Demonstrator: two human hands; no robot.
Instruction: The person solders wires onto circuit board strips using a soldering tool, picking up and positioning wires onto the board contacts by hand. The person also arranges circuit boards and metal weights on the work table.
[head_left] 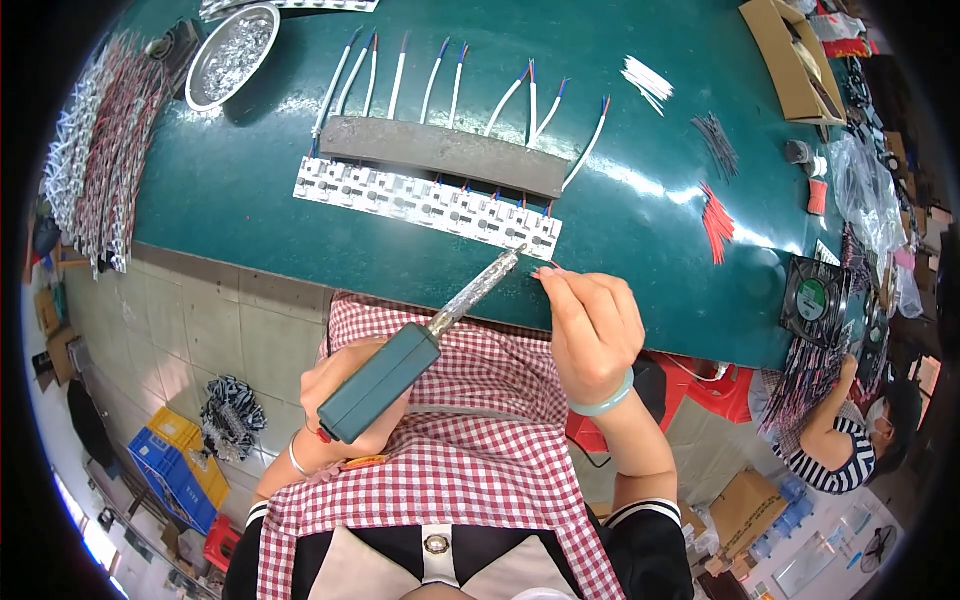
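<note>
Left hand (335, 370) wrapped round soldering iron (385, 380), tip at right end of white circuit-board strip (420, 207) on green table (220, 180). Right hand (597, 322) pinched, can't tell on what. White cables (398, 85) look mostly attached; near edge seems unwired imo.

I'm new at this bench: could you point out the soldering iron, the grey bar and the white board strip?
Soldering iron (390, 375), head view: on its green handle.
Grey bar (445, 156), head view: its top face.
White board strip (428, 207), head view: middle of its face.
</note>
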